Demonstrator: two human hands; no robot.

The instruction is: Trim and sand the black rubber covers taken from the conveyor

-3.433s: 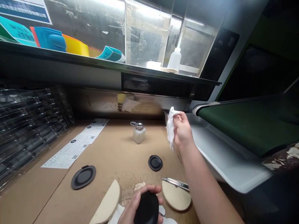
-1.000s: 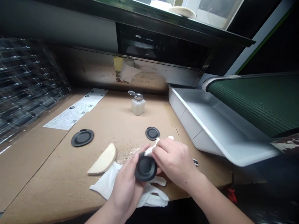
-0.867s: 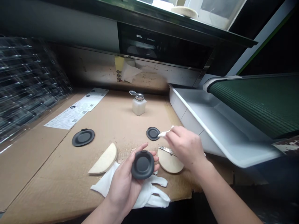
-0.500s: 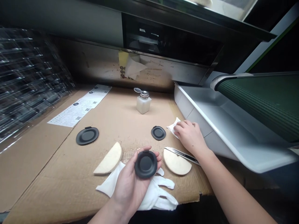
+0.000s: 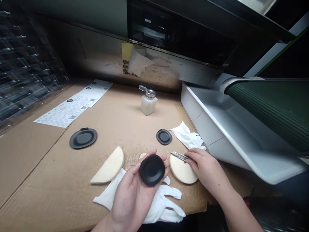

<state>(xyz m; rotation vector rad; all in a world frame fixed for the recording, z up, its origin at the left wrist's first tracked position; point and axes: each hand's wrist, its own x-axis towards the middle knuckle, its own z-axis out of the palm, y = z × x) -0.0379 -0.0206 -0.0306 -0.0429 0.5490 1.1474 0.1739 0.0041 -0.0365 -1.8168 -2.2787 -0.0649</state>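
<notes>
In the head view, cradles a black disc (image 5: pixel 152 170) in the left hand (image 5: pixel 135 193), at the near middle of the scene and above a near glove (image 5: pixel 158 206). Braces it with the thumb at the left edge and the fingers spread beneath and past the right edge. Shows the dished face upward. Looks nearly round with softened corners, so offers no clear long axis; cannot tell where any tab on the rim points.

With the right hand (image 5: pixel 207 170), appears to pinch a utility knife (image 5: pixel 180 156) between thumb and fingertips, over the far part of the right pad (image 5: pixel 183 170). Cannot tell whether pressed hard, or whether lifted off the pad. Points the knife's narrow tip left and slightly far; runs its long axis from there rightward and a little nearer, vanishing under the fingers.

Seems, by judgement, to be at the step of taking up the knife with the disc presented in the other palm. Probably calls for a secure pinch on the handle, well back from the tip, and a steady left palm.

Farther off, just beside the tray (image 5: pixel 200 116) at right, shows a far glove (image 5: pixel 187 135).
</notes>
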